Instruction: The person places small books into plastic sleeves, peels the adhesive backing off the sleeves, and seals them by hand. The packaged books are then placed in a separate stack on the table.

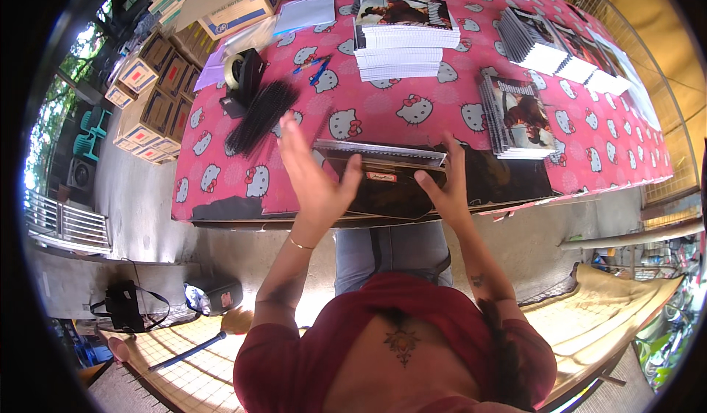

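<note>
At the near edge of the surface point(221, 155), a dark-covered notebook stack point(394, 196) sits between the open, spread left hand point(322, 181) and open right hand point(446, 191), probably so both sides can be steadied.

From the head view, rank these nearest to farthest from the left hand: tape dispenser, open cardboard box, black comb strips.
From the left hand:
1. Black comb strips: just beyond it, leftward.
2. Tape dispenser: past the strips, left side.
3. Open cardboard box: far left, near the top.
</note>
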The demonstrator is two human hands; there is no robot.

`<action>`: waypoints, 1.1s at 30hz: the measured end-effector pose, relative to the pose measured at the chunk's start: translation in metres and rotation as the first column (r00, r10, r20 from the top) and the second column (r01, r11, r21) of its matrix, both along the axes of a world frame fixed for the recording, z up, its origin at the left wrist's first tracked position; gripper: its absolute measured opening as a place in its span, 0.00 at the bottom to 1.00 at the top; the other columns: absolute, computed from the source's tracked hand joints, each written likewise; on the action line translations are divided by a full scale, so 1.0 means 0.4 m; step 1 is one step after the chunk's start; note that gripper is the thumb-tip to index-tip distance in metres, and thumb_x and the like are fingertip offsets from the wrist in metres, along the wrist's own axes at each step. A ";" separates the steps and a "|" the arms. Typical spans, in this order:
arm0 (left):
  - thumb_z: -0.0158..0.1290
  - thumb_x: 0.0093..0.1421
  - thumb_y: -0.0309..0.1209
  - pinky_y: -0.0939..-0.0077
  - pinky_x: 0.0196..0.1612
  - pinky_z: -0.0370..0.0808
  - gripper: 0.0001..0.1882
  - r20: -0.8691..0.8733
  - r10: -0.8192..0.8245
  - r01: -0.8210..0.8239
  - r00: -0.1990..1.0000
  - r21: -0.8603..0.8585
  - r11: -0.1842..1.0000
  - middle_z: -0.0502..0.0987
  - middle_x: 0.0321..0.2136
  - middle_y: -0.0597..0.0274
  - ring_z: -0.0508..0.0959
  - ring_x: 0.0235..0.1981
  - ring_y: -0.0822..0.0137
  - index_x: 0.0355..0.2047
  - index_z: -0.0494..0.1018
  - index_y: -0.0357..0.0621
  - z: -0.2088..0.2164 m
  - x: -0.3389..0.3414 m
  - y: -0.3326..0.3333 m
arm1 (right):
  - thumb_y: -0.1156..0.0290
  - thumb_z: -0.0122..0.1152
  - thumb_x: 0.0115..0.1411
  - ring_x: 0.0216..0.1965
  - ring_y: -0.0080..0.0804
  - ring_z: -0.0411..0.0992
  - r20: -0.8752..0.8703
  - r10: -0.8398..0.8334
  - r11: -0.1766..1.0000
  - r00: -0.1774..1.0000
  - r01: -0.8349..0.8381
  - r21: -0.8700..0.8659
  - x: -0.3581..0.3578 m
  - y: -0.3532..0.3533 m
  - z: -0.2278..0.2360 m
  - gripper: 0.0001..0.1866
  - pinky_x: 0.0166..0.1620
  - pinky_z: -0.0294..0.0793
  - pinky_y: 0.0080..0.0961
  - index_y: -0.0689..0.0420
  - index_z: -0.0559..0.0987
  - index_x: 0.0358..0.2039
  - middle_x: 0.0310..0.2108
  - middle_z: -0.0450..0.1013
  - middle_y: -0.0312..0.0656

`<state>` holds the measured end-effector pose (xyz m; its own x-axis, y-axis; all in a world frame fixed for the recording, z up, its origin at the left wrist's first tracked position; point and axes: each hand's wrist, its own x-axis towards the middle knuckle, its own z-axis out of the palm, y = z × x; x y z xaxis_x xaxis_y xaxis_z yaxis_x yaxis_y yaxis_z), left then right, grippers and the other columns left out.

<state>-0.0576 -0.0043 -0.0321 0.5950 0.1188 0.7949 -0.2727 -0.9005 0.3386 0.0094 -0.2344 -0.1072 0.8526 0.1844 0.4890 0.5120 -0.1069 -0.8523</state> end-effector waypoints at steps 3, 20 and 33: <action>0.60 0.60 0.41 0.32 0.71 0.41 0.40 -0.084 0.007 0.021 0.996 0.325 0.945 0.58 0.70 0.38 0.52 0.74 0.39 0.70 0.61 0.39 0.030 -0.005 -0.069 | 0.68 0.70 0.60 0.64 0.39 0.64 -0.027 0.100 0.994 0.995 -0.101 -0.035 0.003 -0.001 0.029 0.42 0.66 0.62 0.36 0.65 0.59 0.70 0.60 0.64 0.49; 0.45 0.67 0.23 0.65 0.65 0.64 0.34 0.001 -0.381 0.180 0.924 -0.883 0.434 0.66 0.66 0.46 0.67 0.64 0.60 0.72 0.51 0.29 -0.130 -0.055 -0.048 | 0.72 0.67 0.63 0.56 0.28 0.69 -0.222 0.174 0.963 0.959 -0.118 0.244 0.010 0.017 0.017 0.31 0.60 0.66 0.27 0.63 0.66 0.64 0.54 0.71 0.43; 0.58 0.61 0.26 0.59 0.40 0.77 0.19 -0.293 0.012 -0.079 0.956 -0.220 0.972 0.80 0.37 0.46 0.81 0.37 0.50 0.54 0.77 0.41 -0.160 0.275 0.252 | 0.64 0.67 0.59 0.48 0.41 0.73 0.583 0.175 0.863 0.793 0.161 -0.478 -0.003 0.174 0.273 0.22 0.53 0.71 0.38 0.54 0.77 0.54 0.45 0.75 0.41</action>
